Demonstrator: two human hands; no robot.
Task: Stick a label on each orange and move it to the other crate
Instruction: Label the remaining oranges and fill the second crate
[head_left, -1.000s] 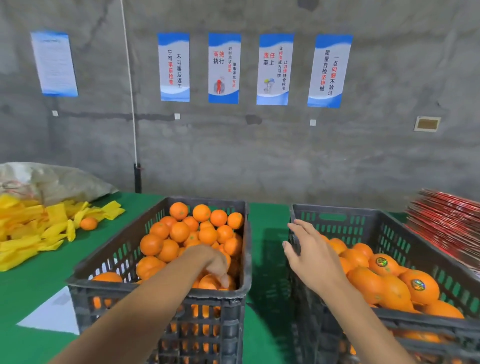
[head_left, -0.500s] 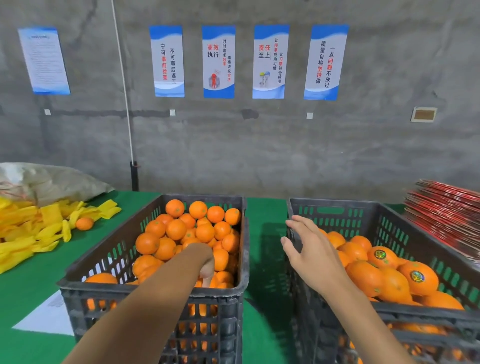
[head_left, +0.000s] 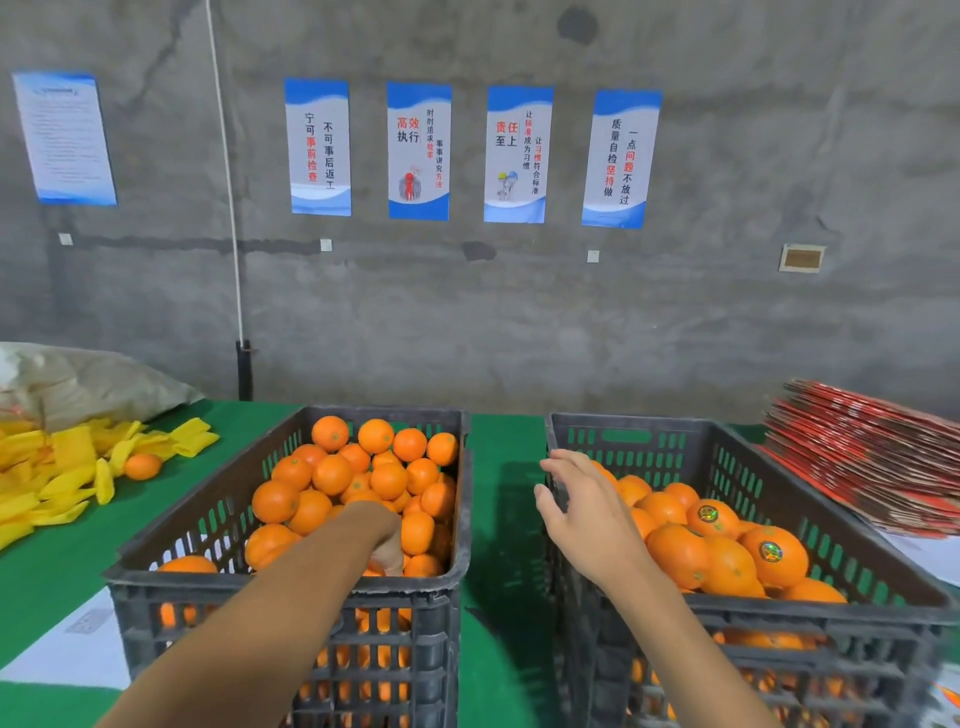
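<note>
The left hand (head_left: 384, 540) dips among smooth round oranges (head_left: 332, 474) near the slotted left crate's (head_left: 291, 582) near rim, grip hidden, while the spread right hand (head_left: 582, 512) hovers over the green gap (head_left: 506, 467).

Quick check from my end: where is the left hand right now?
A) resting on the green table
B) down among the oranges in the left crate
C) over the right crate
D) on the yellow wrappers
B: the left hand reaches down among the oranges in the left crate, while the right hand hovers open at the right crate.
</note>
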